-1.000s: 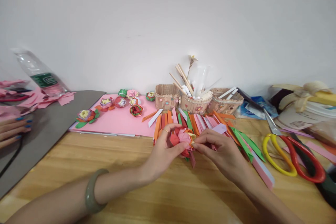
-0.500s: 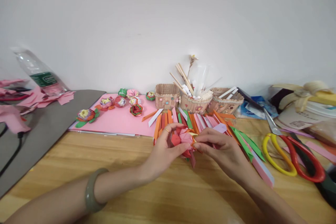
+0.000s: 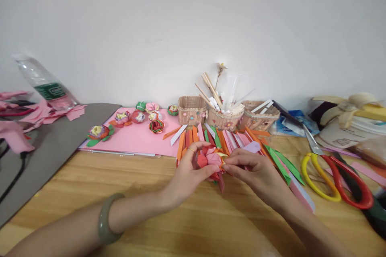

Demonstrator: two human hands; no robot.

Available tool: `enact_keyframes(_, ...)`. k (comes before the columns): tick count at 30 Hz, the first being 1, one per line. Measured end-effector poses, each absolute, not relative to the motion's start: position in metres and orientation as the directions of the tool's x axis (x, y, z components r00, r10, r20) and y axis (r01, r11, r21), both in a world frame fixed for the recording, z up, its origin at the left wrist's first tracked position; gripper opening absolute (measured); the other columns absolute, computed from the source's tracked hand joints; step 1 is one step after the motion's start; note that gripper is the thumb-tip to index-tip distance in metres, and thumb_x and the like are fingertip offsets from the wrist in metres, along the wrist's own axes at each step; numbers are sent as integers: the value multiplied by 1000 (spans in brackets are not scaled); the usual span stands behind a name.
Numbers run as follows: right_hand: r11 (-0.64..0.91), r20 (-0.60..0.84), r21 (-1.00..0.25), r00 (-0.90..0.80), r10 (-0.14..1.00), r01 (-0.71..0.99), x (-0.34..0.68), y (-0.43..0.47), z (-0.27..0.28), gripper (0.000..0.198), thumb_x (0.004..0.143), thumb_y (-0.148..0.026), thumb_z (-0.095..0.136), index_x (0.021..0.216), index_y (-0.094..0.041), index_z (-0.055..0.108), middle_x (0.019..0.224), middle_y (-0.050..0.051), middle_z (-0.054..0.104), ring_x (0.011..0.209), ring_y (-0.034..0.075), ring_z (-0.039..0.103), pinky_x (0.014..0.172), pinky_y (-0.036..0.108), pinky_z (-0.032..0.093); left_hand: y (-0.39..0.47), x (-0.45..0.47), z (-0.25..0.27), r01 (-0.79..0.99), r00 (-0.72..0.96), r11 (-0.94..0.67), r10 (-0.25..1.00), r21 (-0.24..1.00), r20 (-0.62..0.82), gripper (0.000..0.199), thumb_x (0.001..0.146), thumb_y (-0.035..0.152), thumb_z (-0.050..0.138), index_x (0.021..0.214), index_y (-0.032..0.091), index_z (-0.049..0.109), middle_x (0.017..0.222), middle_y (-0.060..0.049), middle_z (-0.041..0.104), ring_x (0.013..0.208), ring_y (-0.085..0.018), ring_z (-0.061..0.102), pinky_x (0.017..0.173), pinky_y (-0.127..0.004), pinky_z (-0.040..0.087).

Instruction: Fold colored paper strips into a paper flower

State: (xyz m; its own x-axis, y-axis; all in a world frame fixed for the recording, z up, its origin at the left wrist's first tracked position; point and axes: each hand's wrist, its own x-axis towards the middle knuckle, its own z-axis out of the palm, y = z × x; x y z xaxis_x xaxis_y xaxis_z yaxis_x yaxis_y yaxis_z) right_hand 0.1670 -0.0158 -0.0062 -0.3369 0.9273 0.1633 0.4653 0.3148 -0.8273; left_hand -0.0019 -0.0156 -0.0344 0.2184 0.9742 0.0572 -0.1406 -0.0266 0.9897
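Note:
A folded paper flower [image 3: 211, 159], pink and red with bits of orange and yellow, is held just above the near side of the paper strips. My left hand [image 3: 193, 168] is closed around its left side, thumb in front and fingers behind. On the flower's right edge, my right hand [image 3: 250, 168] pinches an orange and yellow petal between thumb and fingertips. Folded paper strips [image 3: 223, 138] in orange, green, pink and white lie fanned out behind both hands. Several finished paper flowers [image 3: 156, 126] rest on a pink paper sheet [image 3: 129, 140] at the left.
Three small woven baskets [image 3: 192, 111] line the wall, the middle one holding sticks and swabs. Large scissors [image 3: 321, 176] with yellow and red handles lie at right. A grey board [image 3: 60, 148], a pink glue gun [image 3: 13, 136] and a plastic bottle [image 3: 50, 84] occupy the left.

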Motion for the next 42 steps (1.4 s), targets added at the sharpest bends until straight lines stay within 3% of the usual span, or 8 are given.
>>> enact_keyframes(5, 280, 141, -830, -304, 942, 482, 164, -16, -4, 20, 74, -26, 59, 59, -19, 68, 62, 1, 60, 59, 13, 56, 56, 25, 43, -16, -2, -35, -139, 233, -25, 971, 990, 57, 36, 67, 25, 66, 100, 22, 51, 96, -2, 59, 87, -17, 56, 73, -29, 47)
enact_keyframes(14, 215, 105, -857, -250, 963, 468, 163, -15, -8, 17, 69, -26, 62, 55, -17, 64, 58, 0, 57, 56, 13, 52, 53, 25, 40, -19, -1, -34, -169, 259, 5, 965, 986, 40, 37, 66, 25, 68, 99, 22, 51, 103, -3, 57, 91, -17, 56, 78, -29, 46)
enact_keyframes(21, 255, 115, -870, -329, 937, 421, 166, -14, -6, 19, 76, -30, 56, 68, -18, 67, 70, 3, 62, 66, 15, 58, 62, 27, 44, -15, -2, -36, -192, 209, -16, 976, 981, 57, 37, 67, 23, 67, 100, 20, 51, 107, -4, 55, 97, -17, 53, 83, -29, 45)
enact_keyframes(26, 256, 168, -843, -221, 961, 473, 161, -16, -7, 17, 73, -29, 60, 60, -18, 65, 62, 2, 61, 59, 15, 56, 56, 26, 43, -15, -2, -37, -209, 214, 5, 976, 978, 41, 37, 68, 23, 65, 102, 21, 49, 108, -4, 53, 91, -15, 53, 73, -25, 48)
enact_keyframes(30, 270, 267, -846, -73, 961, 460, 161, -19, -7, 18, 76, -32, 58, 67, -20, 68, 66, 2, 65, 60, 15, 57, 53, 24, 44, -14, -1, -36, -260, 208, 64, 978, 963, -9, 41, 68, 26, 66, 104, 21, 46, 109, -4, 52, 90, -16, 54, 67, -24, 50)
enact_keyframes(33, 386, 436, -765, -26, 899, 516, 161, -22, -8, 16, 79, -27, 55, 77, -20, 69, 70, 3, 64, 62, 15, 57, 53, 24, 45, -14, -1, -36, -307, 199, 99, 979, 947, -38, 42, 68, 29, 65, 104, 22, 45, 109, -4, 52, 88, -17, 56, 63, -25, 51)
enact_keyframes(36, 538, 573, -624, -135, 808, 567, 157, -26, -15, 19, 82, -18, 52, 90, -19, 68, 73, 4, 62, 64, 14, 57, 54, 24, 47, -14, -1, -36, -316, 170, 97, 984, 944, -44, 40, 70, 29, 64, 104, 23, 45, 107, -3, 52, 88, -16, 57, 66, -25, 51)
enact_keyframes(42, 679, 694, -358, -304, 652, 641, 149, -32, -29, 32, 83, -8, 47, 111, -17, 60, 83, 8, 60, 70, 15, 59, 58, 25, 49, -15, -1, -38, -331, 161, 128, 984, 935, -78, 39, 74, 30, 61, 108, 24, 42, 109, -4, 52, 82, -14, 58, 64, -25, 51)
